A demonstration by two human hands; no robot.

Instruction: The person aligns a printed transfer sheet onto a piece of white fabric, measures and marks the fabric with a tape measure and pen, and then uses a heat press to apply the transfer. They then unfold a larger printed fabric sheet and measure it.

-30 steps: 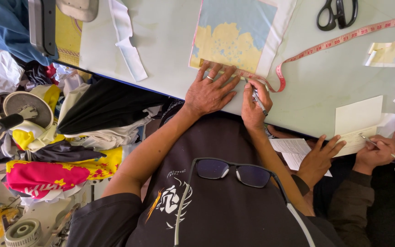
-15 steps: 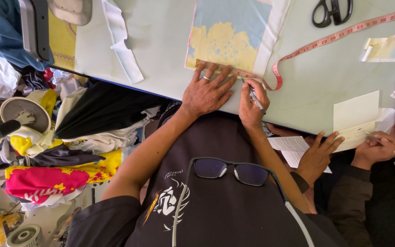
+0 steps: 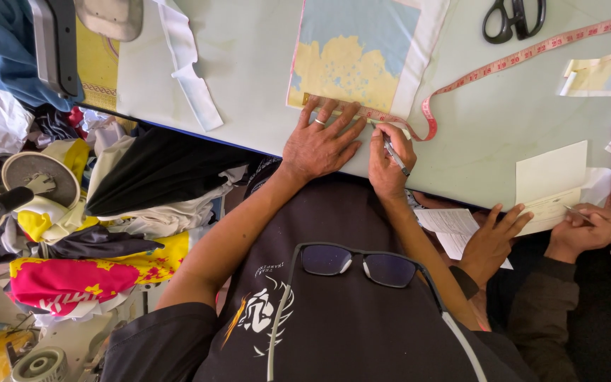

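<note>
My left hand, with a ring on one finger, lies flat with spread fingers on the near edge of a blue, yellow and white piece of fabric on the pale green table. Right beside it, my right hand grips a pen, its tip at the fabric's lower edge. A pink measuring tape runs from that edge toward the far right.
Black scissors lie at the table's far side. A white fabric strip lies to the left. Another person's hands hold a pen over papers at the right. Piled cloth sits left of the table.
My hands have stayed nearly in place on the fabric edge; the view shifted slightly. The other person's hands at the right moved a little over the papers.
</note>
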